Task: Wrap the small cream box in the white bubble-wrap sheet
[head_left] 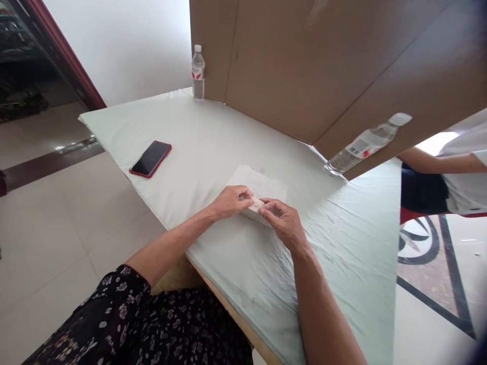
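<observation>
Between my two hands is a small pale piece with faint reddish marks; its exact kind cannot be made out. The thumb and fingers of my left hand pinch its left end. On the other side, my right hand grips the right end with thumb and forefinger. Beneath and just behind the piece, a thin white sheet, like paper or tissue, lies on the pale green tablecloth. My fingers hide part of the piece and of the sheet's near edge.
A phone in a red case lies left on the table. A tall brown cardboard panel stands behind, with one water bottle at its left and another bottle at its right. Another person's arm shows at the far right.
</observation>
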A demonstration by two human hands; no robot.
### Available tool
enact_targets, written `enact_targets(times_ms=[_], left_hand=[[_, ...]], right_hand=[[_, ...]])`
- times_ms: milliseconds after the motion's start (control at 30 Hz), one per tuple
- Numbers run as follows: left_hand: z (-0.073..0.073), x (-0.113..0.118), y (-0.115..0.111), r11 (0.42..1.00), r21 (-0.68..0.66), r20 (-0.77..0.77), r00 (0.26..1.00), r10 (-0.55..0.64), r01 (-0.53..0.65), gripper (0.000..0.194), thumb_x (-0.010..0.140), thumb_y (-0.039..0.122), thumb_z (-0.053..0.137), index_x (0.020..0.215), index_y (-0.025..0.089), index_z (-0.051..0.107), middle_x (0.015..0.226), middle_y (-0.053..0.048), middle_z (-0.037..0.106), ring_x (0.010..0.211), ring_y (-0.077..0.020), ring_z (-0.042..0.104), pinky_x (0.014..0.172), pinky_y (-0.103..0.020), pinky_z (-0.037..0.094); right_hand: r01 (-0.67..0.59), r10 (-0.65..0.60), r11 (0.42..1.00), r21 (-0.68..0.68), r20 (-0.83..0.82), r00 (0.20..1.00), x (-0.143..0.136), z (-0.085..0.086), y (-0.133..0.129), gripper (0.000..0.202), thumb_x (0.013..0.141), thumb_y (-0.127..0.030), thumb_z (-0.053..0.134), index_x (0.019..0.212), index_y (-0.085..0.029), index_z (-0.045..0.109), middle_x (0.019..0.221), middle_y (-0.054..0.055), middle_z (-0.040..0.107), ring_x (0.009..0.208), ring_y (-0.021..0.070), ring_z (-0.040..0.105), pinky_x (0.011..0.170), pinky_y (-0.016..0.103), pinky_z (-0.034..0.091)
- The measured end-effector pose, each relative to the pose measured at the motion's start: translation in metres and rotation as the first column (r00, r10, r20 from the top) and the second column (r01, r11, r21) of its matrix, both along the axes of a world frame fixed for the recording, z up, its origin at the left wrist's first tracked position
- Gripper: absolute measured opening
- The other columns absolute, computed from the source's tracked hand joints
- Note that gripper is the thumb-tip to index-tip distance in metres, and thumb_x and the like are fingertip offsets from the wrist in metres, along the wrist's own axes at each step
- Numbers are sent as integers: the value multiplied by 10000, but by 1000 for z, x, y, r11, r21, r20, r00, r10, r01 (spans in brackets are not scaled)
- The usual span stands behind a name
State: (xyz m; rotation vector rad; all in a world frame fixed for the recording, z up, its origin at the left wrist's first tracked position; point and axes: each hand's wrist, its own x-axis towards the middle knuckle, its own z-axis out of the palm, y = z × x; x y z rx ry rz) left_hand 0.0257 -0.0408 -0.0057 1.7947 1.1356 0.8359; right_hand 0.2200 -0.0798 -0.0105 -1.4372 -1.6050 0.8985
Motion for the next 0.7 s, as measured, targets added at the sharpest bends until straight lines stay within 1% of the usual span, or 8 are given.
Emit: enact_targets(times_ms=[67, 167, 233, 333, 433, 600, 700], left_hand=[[-5, 2, 2, 1000, -19, 61, 998, 6, -4, 123, 794, 265, 604, 789, 161, 670, 1051, -56, 732, 873, -157, 646, 822, -275, 487], [-12, 1, 0, 1000, -17, 148, 989, 10, -7, 144, 776, 292, 627, 775, 155, 670, 1015, -54, 734, 845, -141, 635, 791, -256, 472], [-15, 0, -2, 1000, -13, 175, 984, 14, -12, 151, 775, 299, 630, 772, 154, 673, 971, -51, 734, 830, -137, 631, 779, -252, 465], [-15, -1, -4, 1000, 8, 186, 982, 7, -9, 148, 782, 294, 622, 769, 155, 673, 892, -42, 726, 809, -136, 623, 762, -252, 458], [-16, 0, -5, 1000, 27, 186, 983, 2, -7, 132, 782, 280, 622, 761, 157, 665, 843, -31, 714, 792, -133, 617, 738, -247, 452], [-17, 2, -3, 1000, 16, 190, 982, -10, 7, 108, 780, 253, 617, 760, 157, 663, 751, -7, 679, 714, -115, 580, 668, -232, 428], [-16, 2, -3, 1000, -14, 185, 983, -18, 21, 101, 772, 247, 620, 741, 156, 650, 727, 1, 657, 685, -109, 555, 640, -230, 412]], right_hand=[[10, -9, 1000, 12, -15, 1000, -1, -2, -1, 227, 763, -437, 695, 733, -214, 666, 1129, 85, 741, 983, 236, 680, 871, 372, 473], [7, -7, 999, 38, -5, 1000, -2, -1, -4, 240, 770, -453, 696, 735, -217, 668, 1097, 76, 753, 952, 228, 683, 861, 368, 478], [11, -12, 999, 48, 13, 1000, -4, 3, -7, 259, 781, -470, 694, 725, -219, 664, 1069, 74, 761, 935, 223, 685, 851, 360, 484], [18, -20, 999, 50, 40, 999, -6, 8, -10, 286, 793, -487, 699, 703, -219, 654, 1039, 73, 765, 925, 219, 687, 840, 347, 489], [13, -16, 999, 51, 48, 999, -7, 8, -11, 293, 796, -489, 700, 697, -219, 641, 1024, 73, 766, 910, 216, 686, 834, 346, 489], [44, -45, 999, 31, 28, 999, -4, 0, -7, 283, 766, -476, 722, 730, -219, 611, 957, 63, 763, 850, 203, 669, 809, 345, 483], [30, -31, 999, 22, 36, 999, 1, -5, -4, 243, 790, -456, 684, 797, -220, 627, 920, 57, 753, 841, 206, 667, 801, 352, 489]])
